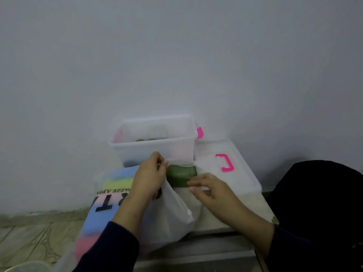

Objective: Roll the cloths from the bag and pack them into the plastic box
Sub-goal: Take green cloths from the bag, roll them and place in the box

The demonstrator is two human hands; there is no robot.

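Head view, lower middle of the frame: the left hand [150,178] has its fingers [161,166] pinched shut on the rim of the thin white bag [172,218], holding its mouth up and open. The right hand [208,190] hovers just right of the mouth, fingers loosely curled and half open, holding nothing that I can make out. A green cloth [181,175] shows between the two hands, at the bag's mouth, just below the clear box [151,148]. The box stands against the wall at mid-frame; a few dull green shapes lie low inside it, probably rolls already packed, though they are too blurred to be sure. Its lid [235,173], with a pink handle [225,162], lies to the right. More cloths in blue, yellow and pink show through the bag at lower left. The cloth looks soft, light and limp, so it should sag and unfold if lifted by a corner; a broad pinch across its folded edge would likely keep it together. The bag film looks slippery and flimsy and may drag along with the cloth, so the left hand's hold on the rim matters. Nothing here seems fragile.
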